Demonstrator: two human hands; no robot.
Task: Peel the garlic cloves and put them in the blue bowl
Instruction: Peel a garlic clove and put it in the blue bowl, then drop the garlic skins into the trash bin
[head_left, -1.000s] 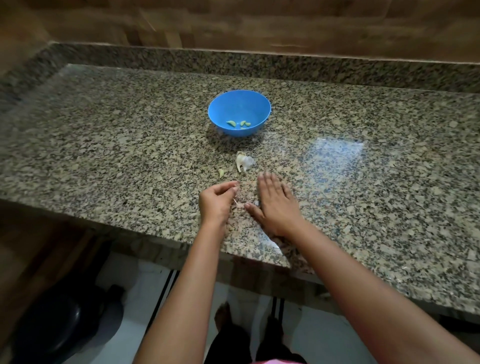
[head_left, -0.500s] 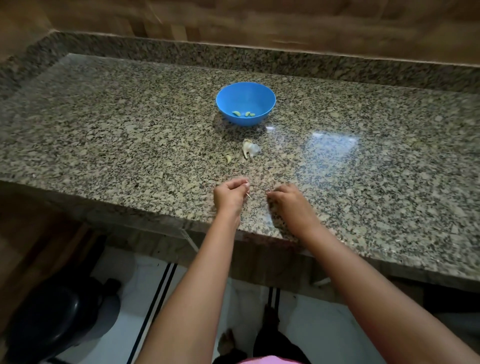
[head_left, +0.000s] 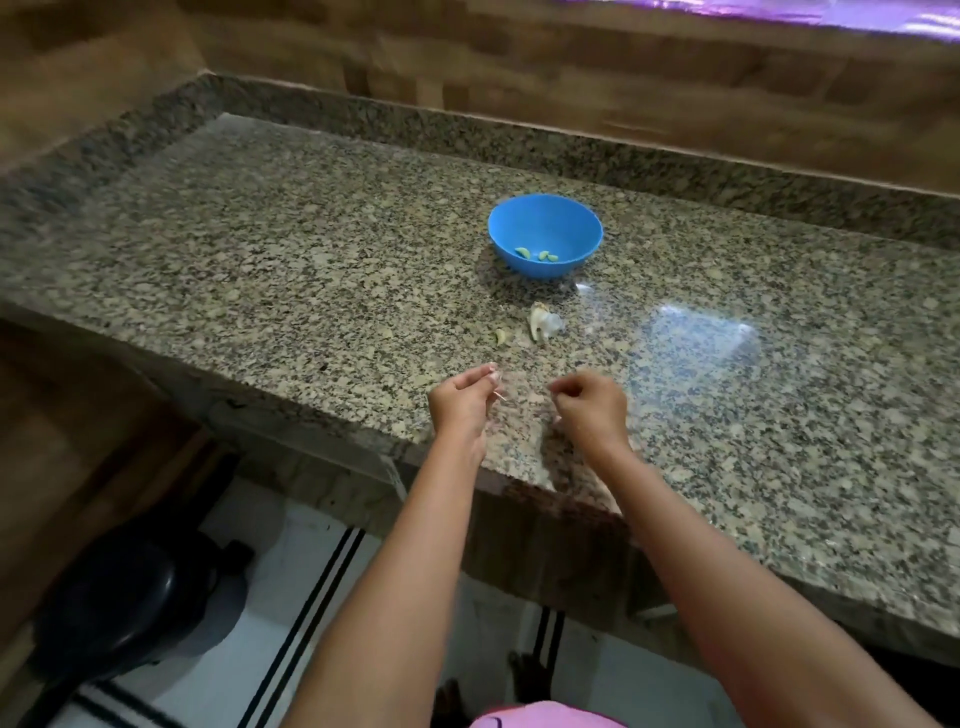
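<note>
A: Looking at the head view: both hands over the near edge of the granite counter (head_left: 260, 270). Left hand (head_left: 460, 402) has fingers curled in, thumb and fingertip pinching a thin sliver, looks like a bit of garlic skin (head_left: 500, 396).

B: Right hand?

A: Right hand (head_left: 589, 408) also curled, fingertips drawn together. Whether it has hold of anything, cannot tell, too blurred. Hands are apart, not touching each other.

B: Bowl?

A: Blue bowl (head_left: 545, 228) sits upright further back on the counter, well beyond the hands. Three peeled cloves (head_left: 537, 254) lie in its bottom, one to the left, two close together.

B: Anything loose on the counter?

A: Between bowl and hands, a pale clump of garlic with papery skin (head_left: 543, 323). Just left of it a small single clove (head_left: 500, 336), lying on the stone, apart from the clump.

B: Surroundings?

A: Wood-look wall (head_left: 519, 62) behind the counter. Below the edge, white floor with dark stripes (head_left: 291, 613) and a dark round object (head_left: 124, 597) at lower left, unclear what.
</note>
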